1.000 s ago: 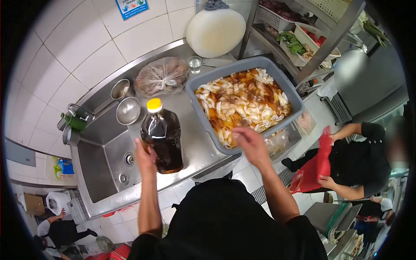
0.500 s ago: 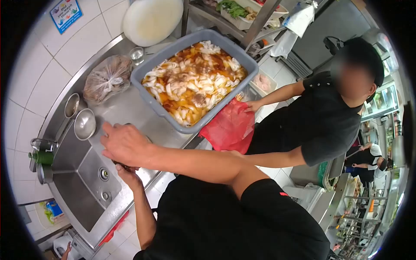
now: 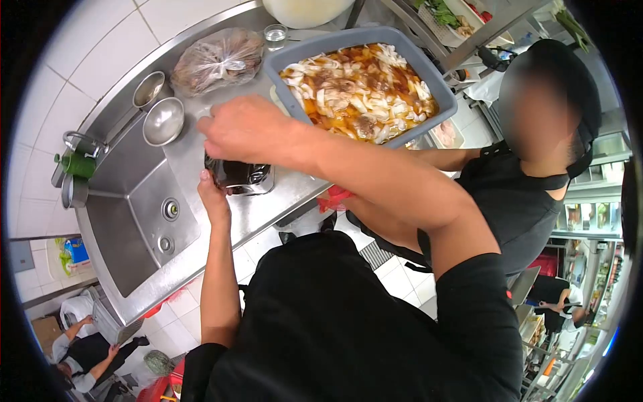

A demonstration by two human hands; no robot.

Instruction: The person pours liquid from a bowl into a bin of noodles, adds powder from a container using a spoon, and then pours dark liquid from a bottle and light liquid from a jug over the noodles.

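A square container (image 3: 249, 175) with dark, glossy contents or covering stands on the steel counter, partly hidden under my right forearm. My left hand (image 3: 214, 195) grips its near left side, fingers bent against the wall. Right above the container is my right hand (image 3: 244, 128), its fingers curled; what they hold, if anything, is hidden. Beyond my right wrist sits a large grey tub (image 3: 288, 100) of white strips in brown and yellow liquid. Left of the right hand, a steel bowl (image 3: 163, 122) rests at the sink's edge.
The sink (image 3: 147, 208) lies to the left, with a second metal bowl (image 3: 151, 90) and a green object (image 3: 77, 164) by the tap. A tied plastic bag (image 3: 221, 60) and a glass (image 3: 275, 37) stand behind. A co-worker (image 3: 516, 187) is close on the right.
My view has shifted, and more of the dark container now shows. My right hand's fingers have curled in. The co-worker's red bag is now mostly hidden behind my right arm.
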